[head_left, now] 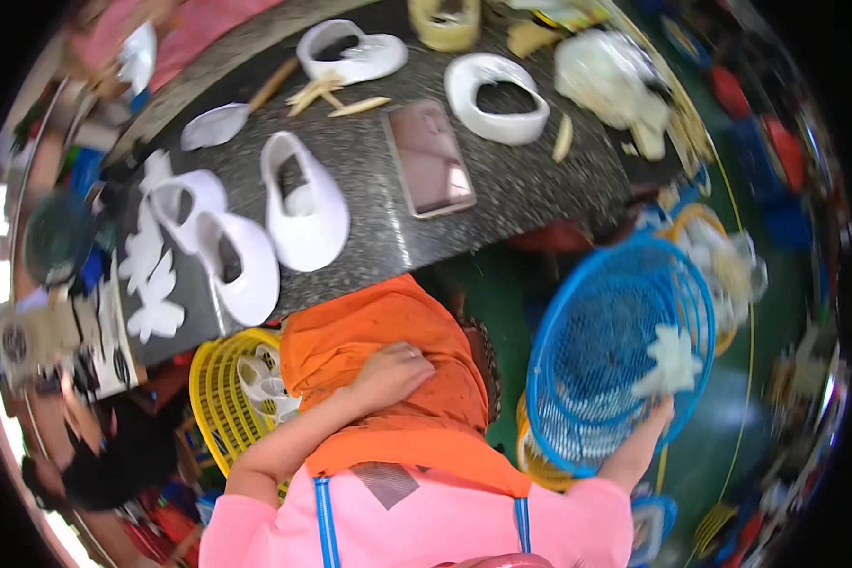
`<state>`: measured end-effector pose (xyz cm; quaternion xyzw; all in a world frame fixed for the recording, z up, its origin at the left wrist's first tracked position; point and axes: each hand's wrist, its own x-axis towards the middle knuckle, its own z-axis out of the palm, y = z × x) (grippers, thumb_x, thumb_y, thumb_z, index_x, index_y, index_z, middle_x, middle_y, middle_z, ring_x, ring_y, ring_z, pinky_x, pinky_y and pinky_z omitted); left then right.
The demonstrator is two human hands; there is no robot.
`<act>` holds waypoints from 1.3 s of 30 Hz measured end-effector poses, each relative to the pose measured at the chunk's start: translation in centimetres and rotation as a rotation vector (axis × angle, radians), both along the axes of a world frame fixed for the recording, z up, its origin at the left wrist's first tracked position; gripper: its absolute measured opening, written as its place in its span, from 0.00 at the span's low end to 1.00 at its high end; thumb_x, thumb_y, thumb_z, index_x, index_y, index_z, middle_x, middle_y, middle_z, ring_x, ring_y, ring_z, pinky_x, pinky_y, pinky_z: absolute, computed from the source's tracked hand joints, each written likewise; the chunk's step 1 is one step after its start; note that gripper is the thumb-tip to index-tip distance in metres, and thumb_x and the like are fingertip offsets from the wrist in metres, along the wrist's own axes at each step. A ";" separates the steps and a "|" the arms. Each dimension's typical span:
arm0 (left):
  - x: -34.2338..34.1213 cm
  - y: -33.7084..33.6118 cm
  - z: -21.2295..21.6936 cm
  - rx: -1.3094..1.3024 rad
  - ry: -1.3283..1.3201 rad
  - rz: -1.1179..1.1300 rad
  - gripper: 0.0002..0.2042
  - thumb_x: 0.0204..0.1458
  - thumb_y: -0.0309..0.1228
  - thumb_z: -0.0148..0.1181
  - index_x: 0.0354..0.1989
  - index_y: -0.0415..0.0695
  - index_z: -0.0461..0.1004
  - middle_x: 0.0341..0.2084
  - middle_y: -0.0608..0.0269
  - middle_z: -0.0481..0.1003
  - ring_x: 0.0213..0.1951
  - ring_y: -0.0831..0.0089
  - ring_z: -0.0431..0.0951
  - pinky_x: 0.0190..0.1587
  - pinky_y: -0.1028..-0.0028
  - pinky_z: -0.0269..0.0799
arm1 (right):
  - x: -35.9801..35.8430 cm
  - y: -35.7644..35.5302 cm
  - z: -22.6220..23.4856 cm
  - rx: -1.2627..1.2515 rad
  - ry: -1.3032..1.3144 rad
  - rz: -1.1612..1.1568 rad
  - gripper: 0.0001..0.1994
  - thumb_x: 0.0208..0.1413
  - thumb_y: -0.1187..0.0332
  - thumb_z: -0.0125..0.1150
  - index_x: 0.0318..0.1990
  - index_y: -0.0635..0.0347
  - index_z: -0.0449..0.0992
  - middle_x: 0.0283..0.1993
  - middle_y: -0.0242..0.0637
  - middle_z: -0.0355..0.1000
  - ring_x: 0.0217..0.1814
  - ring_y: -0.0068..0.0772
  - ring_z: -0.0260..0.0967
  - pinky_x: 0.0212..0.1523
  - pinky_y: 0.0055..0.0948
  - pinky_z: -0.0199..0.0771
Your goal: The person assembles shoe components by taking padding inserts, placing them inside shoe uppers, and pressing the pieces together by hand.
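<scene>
Right hand on blue basket rim (left hand on orange cloth)

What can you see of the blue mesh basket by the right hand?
The round blue plastic mesh basket is tilted on its side, its open mouth facing the camera, to the right of the orange cloth. Thick rim, fine lattice wall. The right hand grips its lower rim. A white flower-shaped piece lies inside near that hand. A yellow basket sits partly behind it.
</scene>
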<state>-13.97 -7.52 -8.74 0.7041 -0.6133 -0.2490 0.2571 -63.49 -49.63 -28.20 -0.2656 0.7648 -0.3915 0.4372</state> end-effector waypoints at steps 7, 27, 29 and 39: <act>-1.7 -0.3 0.4 0.039 0.042 0.141 0.07 0.52 0.33 0.57 0.33 0.45 0.78 0.30 0.60 0.75 0.37 0.61 0.75 0.41 0.66 0.71 | -2.4 -2.2 -1.5 0.017 -0.171 -0.133 0.16 0.54 0.50 0.56 0.38 0.51 0.75 0.32 0.31 0.74 0.24 0.28 0.68 0.25 0.31 0.68; -0.2 -0.9 1.9 0.023 0.146 0.089 0.09 0.53 0.32 0.57 0.40 0.44 0.76 0.36 0.58 0.74 0.41 0.61 0.74 0.44 0.66 0.71 | 11.8 9.8 25.1 -0.609 -0.172 0.083 0.20 0.60 0.65 0.49 0.53 0.72 0.67 0.54 0.48 0.68 0.52 0.43 0.70 0.49 0.35 0.75; 0.5 -1.6 3.8 -0.013 0.201 0.110 0.11 0.53 0.31 0.58 0.44 0.44 0.75 0.38 0.56 0.74 0.43 0.62 0.74 0.45 0.67 0.71 | 16.4 11.9 27.2 -0.615 -0.358 0.218 0.19 0.59 0.66 0.48 0.52 0.71 0.68 0.53 0.46 0.68 0.52 0.41 0.70 0.50 0.36 0.73; 4.4 6.5 6.9 -0.365 1.475 0.595 0.30 0.49 0.29 0.64 0.61 0.39 0.59 0.52 0.60 0.69 0.53 0.67 0.71 0.53 0.64 0.71 | 38.9 26.6 25.0 -0.295 -0.742 1.236 0.18 0.61 0.66 0.49 0.51 0.72 0.69 0.47 0.41 0.72 0.45 0.29 0.71 0.46 0.27 0.70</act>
